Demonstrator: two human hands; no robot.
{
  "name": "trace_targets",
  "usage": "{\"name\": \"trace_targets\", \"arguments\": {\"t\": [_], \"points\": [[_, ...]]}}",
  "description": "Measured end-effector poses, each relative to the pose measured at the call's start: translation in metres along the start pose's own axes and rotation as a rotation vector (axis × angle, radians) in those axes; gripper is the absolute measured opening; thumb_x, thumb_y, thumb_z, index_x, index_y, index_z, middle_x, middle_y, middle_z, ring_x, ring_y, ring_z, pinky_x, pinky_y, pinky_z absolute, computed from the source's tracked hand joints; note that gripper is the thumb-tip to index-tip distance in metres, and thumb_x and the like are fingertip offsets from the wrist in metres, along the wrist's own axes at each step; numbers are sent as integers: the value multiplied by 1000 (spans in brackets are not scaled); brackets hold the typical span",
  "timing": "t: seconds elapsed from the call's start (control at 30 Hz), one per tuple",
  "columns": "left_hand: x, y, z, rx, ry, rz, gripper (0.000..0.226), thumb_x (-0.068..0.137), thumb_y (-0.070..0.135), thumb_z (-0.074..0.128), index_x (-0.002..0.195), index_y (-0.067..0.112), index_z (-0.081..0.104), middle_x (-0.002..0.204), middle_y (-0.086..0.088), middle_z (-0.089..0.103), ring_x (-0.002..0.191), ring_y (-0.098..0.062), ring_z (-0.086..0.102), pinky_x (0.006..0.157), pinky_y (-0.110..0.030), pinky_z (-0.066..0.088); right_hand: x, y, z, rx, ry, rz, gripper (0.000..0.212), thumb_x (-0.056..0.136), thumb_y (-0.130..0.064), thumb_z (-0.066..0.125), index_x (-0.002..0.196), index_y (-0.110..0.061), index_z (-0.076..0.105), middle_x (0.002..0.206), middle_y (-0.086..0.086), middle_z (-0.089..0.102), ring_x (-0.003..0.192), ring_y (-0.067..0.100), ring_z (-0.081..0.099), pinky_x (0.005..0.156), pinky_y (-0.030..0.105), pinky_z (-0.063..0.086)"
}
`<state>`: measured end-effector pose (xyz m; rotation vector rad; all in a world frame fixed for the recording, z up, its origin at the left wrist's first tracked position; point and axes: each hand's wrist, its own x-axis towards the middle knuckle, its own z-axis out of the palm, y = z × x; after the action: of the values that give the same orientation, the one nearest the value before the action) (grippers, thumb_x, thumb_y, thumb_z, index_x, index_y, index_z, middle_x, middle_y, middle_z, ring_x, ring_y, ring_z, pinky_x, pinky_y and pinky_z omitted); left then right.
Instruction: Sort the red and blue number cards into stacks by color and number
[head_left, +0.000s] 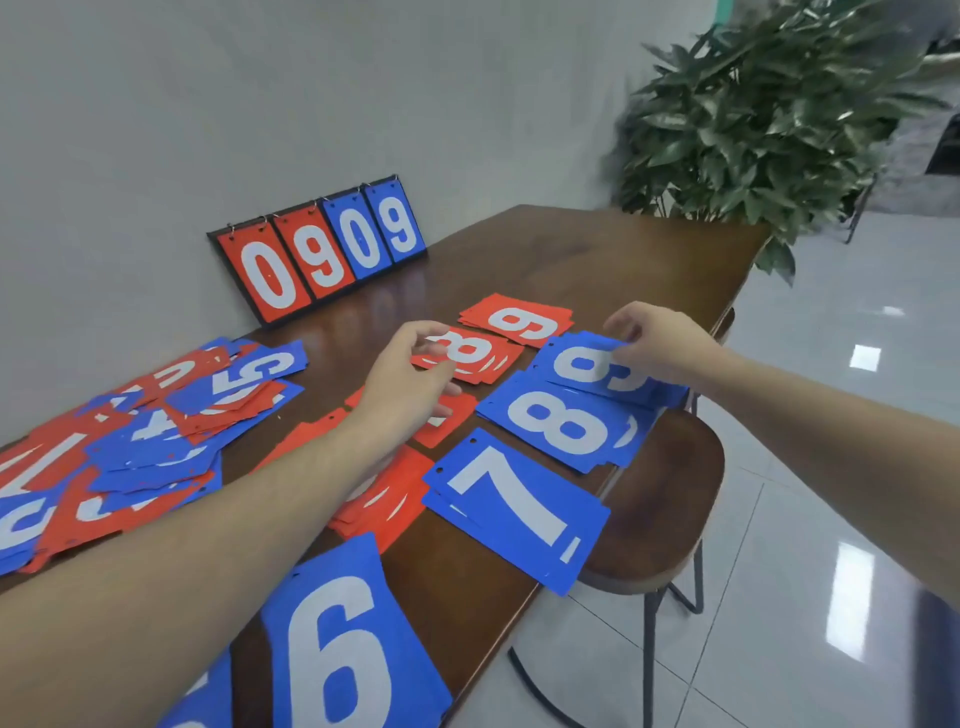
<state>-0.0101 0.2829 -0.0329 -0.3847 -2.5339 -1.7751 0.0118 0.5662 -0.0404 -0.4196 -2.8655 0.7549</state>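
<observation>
Fingers (621, 325) of right hand (660, 345) pinched on blue 9 card (584, 364), atop its stack near worktop (597, 249) right edge. Fingers of left hand (410, 374) curled, thumb and forefinger apart, nothing visibly gripped, above red 8 stack (467, 356). Blue 8 stack (563, 426) and blue 7 stack (514, 506) along right edge; unsorted pile (140, 441) toward left edge.

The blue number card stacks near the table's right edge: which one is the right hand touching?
The blue 9 stack, farthest from the camera. The right hand pinches its top card; the blue 8 stack and blue 7 stack lie untouched.
</observation>
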Motion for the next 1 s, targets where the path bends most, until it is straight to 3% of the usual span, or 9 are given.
{"name": "trace_targets", "arguments": {"t": [0.13, 0.23, 0.3, 0.43, 0.57, 0.63, 0.77, 0.87, 1.0], "points": [[3, -7, -14, 86, 15, 25, 28, 99, 12, 57, 122, 28, 56, 114, 6, 60, 77, -13, 70, 61, -29, 58, -5, -18, 8, -89, 22, -24, 39, 89, -31, 64, 127, -34, 57, 125, 0, 55, 124, 29, 44, 101, 46, 42], [3, -15, -35, 122, 51, 34, 25, 99, 14, 58, 117, 31, 57, 111, 8, 62, 78, -9, 66, 54, -21, 54, -11, -44, 17, -13, 9, -118, 34, 89, -27, 61, 123, -33, 59, 123, -1, 57, 119, 25, 49, 99, 45, 45], [0, -21, -54, 143, 67, 27, 24, 98, 15, 59, 115, 32, 58, 108, 10, 62, 84, -7, 65, 56, -17, 51, -15, -68, 26, 22, -18, -193, 29, 91, -28, 61, 120, -30, 62, 120, -3, 60, 114, 22, 55, 94, 39, 47], [-8, -43, -108, 198, 126, 14, 27, 96, 14, 59, 112, 35, 59, 107, 10, 63, 90, -12, 64, 72, -26, 54, -21, -132, 55, 106, -71, -312, 21, 91, -26, 63, 112, -31, 65, 113, -6, 61, 105, 16, 58, 80, 28, 43], [-18, -66, -157, 196, 165, 6, 27, 95, 10, 58, 109, 33, 61, 102, 7, 63, 70, -6, 55, 55, -12, 41, -28, -189, 85, 144, -109, -392, 19, 92, -24, 62, 110, -28, 65, 108, -10, 63, 97, 10, 58, 80, 23, 39], [-25, -78, -192, 199, 196, -4, 28, 94, 8, 57, 104, 34, 59, 100, 4, 61, 69, -6, 53, 54, -8, 41, -32, -225, 104, 154, -145, -428, 18, 91, -22, 63, 108, -28, 65, 105, -9, 65, 97, 11, 60, 75, 20, 39], [-38, -103, -259, 290, 265, -28, 31, 91, 3, 61, 109, 28, 58, 102, 4, 61, 94, -8, 58, 82, -6, 42, -35, -283, 138, 159, -241, -498, 15, 93, -22, 63, 108, -25, 64, 107, -6, 65, 97, 11, 60, 71, 19, 41], [-45, -123, -300, 321, 315, -46, 34, 88, -2, 63, 111, 22, 58, 111, 2, 61, 106, -15, 58, 98, -23, 44, -32, -314, 158, 140, -278, -559, 13, 93, -23, 64, 104, -30, 62, 110, -7, 63, 95, 7, 56, 78, 19, 39], [-56, -144, -339, 463, 294, -111, 37, 89, 19, 72, 123, 21, 58, 122, 4, 59, 122, -17, 54, 100, -26, 38, -22, -342, 182, 135, -285, -545, 17, 93, -26, 64, 111, -28, 63, 117, -6, 63, 102, 11, 58, 83, 21, 38]]}}
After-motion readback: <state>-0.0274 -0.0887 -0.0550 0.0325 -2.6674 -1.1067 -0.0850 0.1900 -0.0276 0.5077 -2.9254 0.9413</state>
